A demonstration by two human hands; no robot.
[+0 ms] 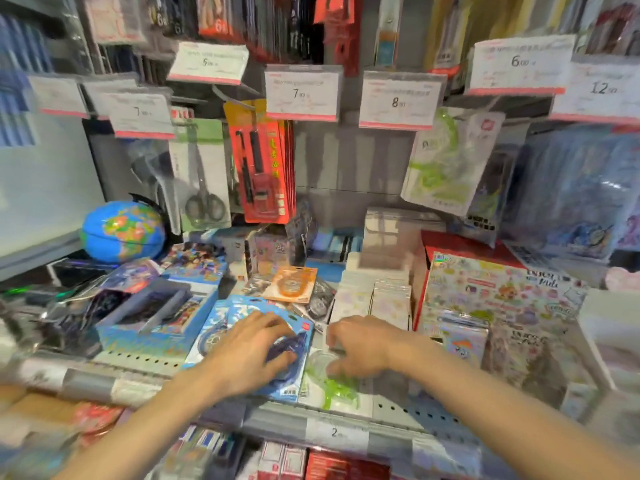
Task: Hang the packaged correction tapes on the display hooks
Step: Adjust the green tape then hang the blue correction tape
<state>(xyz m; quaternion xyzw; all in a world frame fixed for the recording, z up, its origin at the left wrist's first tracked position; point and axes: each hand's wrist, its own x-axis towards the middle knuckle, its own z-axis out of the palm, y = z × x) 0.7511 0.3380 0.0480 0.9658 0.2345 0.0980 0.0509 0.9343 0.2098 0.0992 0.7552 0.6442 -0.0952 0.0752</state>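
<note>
Gathering carded correction tapes off a crowded grey perforated metal shelf (433, 415) below the display hooks.

Far behind, a green-printed white pack (446, 161) hanging already, right of a red carded pen set (263, 168); bare grey back panel between them. Near centre, flat blue cardboard blister packs of correction tape (239, 317) fanned on the shelf, pressed under the left hand (249, 348), fingers spread wide, nothing lifted. Just right, a clear-and-green blister pack (329, 382) under the right hand (360, 348), fingers curled narrow over it; actual grip too blurred to tell. Farther back, an orange carded tape (294, 284). Likely light, stiff card, slippery plastic bubble; best pinched at the card edge, hang hole kept free.
</note>
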